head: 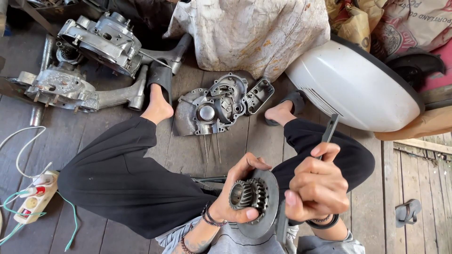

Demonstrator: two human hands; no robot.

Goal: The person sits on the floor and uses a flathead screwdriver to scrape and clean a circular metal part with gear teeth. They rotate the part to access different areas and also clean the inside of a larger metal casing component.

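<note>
While seated on a weathered plank floor (188,155) with legs in black trousers stretched forward, a person grips a dark steel gear cluster (248,194) mounted on a round, flat disc (270,207), held low in the frame above the lap. The left hand (235,197) wraps the toothed gear from the side, thumb pressed under it and fingers (252,162) curled over the disc's upper rim, closed firmly on the part. The right hand (313,186) is balled into a fist, fingers tight together around a slim grey metal tool (328,131) whose flat upper end juts up past the knuckles; its lower end runs down behind the disc and is hard to make out.

Near the floor's middle, between the sandalled feet, lies an open cast-aluminium engine casing half (216,106), dull grey and ribbed, with thin studs pointing toward the person. Two more engine casings (89,61) with swing arms sit toward the floor's upper left corner. A white power strip (35,197) with tangled cables rests at the left edge. A glossy white curved body panel (353,87) leans at the upper right, beside a stained cloth bundle (254,30).
</note>
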